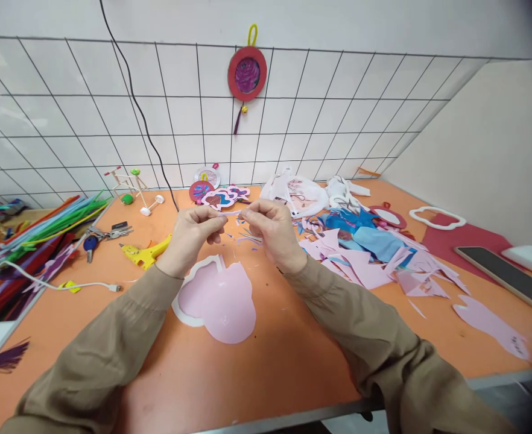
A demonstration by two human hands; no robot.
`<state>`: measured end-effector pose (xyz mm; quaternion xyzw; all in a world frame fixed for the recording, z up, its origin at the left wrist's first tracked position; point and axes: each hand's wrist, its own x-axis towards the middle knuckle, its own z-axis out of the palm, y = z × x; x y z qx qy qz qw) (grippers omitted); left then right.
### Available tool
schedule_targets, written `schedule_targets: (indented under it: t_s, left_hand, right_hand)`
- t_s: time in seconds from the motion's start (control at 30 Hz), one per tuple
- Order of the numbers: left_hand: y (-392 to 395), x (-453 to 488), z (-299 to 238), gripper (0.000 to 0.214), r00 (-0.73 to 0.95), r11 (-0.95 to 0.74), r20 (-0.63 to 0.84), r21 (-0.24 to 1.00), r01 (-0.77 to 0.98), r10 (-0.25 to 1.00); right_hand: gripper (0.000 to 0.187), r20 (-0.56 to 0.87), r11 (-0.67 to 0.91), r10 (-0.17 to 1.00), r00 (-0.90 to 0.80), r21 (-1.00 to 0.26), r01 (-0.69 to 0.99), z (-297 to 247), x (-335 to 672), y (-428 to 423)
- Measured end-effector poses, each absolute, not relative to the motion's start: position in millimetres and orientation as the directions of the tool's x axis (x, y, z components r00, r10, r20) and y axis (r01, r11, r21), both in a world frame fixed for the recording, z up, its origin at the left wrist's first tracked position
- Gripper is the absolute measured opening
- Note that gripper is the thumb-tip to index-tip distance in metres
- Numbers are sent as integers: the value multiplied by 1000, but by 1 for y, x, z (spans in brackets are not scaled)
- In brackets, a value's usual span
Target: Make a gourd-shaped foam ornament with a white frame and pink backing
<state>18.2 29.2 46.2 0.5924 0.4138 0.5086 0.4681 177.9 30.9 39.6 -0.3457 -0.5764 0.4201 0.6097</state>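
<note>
My left hand (196,235) and my right hand (272,232) are raised over the orange table, fingertips pinched close to each other. Between them stretches a thin, pale purple strip (231,213), each end held in a pinch. Below lies a pink cloud-shaped sheet (230,301), partly covering a white scalloped frame (183,313). A yellow glue gun (146,253) rests just left of my left wrist. Small purple scraps (248,236) are scattered on the table beyond the pink sheet.
Pink and blue offcuts (365,259) pile up at the right, near a phone (505,274). Coloured fuzzy sticks (35,241), keys (91,241) and a white cable (67,283) lie left. Finished-looking ornaments (221,196) stand at the back; a round red one (247,73) hangs on the tiled wall.
</note>
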Motion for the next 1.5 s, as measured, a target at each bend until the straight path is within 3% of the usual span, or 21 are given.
schedule_targets:
  t_s: [0.07, 0.13, 0.2, 0.27, 0.33, 0.4, 0.47, 0.6, 0.7, 0.83, 0.97, 1.03, 1.13, 1.2, 1.23, 1.3, 1.37, 1.43, 1.5]
  left_hand:
    - [29, 16, 48, 16, 121, -372, 353, 899, 232, 928]
    - [29, 16, 48, 17, 108, -496, 513, 724, 479, 852]
    - [28, 16, 47, 20, 110, -512, 611, 536, 672, 784]
    - [28, 17, 44, 21, 100, -474, 628, 464, 748, 772]
    - [29, 17, 41, 20, 99, -478, 573, 562, 676, 814]
    - [31, 15, 40, 16, 120, -443, 438, 782, 437, 891]
    - [32, 14, 39, 15, 171, -303, 276, 939, 160, 946]
    - [32, 16, 39, 34, 224, -131, 141, 990, -58, 964]
    - [30, 18, 38, 30, 230, -98, 133, 982, -160, 964]
    - [31, 15, 39, 22, 232, -107, 152, 975, -193, 961]
    - [32, 12, 42, 15, 228, -221, 201, 973, 62, 953]
    - [31, 13, 42, 16, 185, -391, 346, 854, 344, 920]
    - [30, 16, 40, 18, 182, -513, 621, 409, 755, 762]
    - [31, 17, 38, 17, 207, -458, 679, 212, 863, 705]
    - [32, 16, 38, 17, 213, -445, 670, 194, 874, 711]
    - [35, 12, 40, 17, 242, -477, 570, 307, 824, 785]
    - [39, 5, 44, 16, 307, -475, 373, 553, 685, 876]
    - [41, -2, 49, 13, 311, -366, 220, 739, 566, 924]
    - [41, -7, 54, 20, 243, -274, 175, 836, 476, 954]
  right_hand:
    - [20, 454, 453, 891, -17, -890, -50, 40, 179, 30]
    - [20, 502, 503, 864, -36, -864, 34, 41, 178, 26]
    - [22, 590, 593, 804, -67, -790, 155, 41, 176, 20]
    - [24, 692, 688, 714, -106, -666, 289, 40, 175, 16]
    - [25, 727, 713, 677, -113, -610, 346, 39, 174, 14]
    - [23, 680, 668, 730, -62, -692, 274, 39, 174, 15]
    - [21, 587, 582, 810, -3, -803, 132, 39, 176, 18]
    - [21, 464, 464, 886, 17, -885, -33, 39, 177, 25]
    - [20, 449, 449, 893, 15, -892, -54, 37, 177, 28]
    - [20, 455, 455, 890, 15, -889, -47, 35, 179, 32]
    - [21, 500, 500, 866, 0, -866, 3, 36, 181, 32]
    - [20, 564, 564, 826, -23, -822, 78, 37, 181, 29]
    - [20, 685, 679, 725, -67, -697, 230, 36, 177, 21]
    - [20, 716, 706, 693, -88, -648, 284, 34, 175, 18]
    - [21, 709, 701, 699, -89, -655, 282, 33, 174, 18]
    - [21, 673, 667, 737, -65, -708, 232, 33, 175, 20]
    - [21, 633, 626, 774, -16, -762, 167, 33, 177, 25]
    - [22, 589, 582, 807, 33, -805, 116, 35, 181, 31]
    - [22, 540, 536, 840, 50, -841, 72, 36, 183, 34]
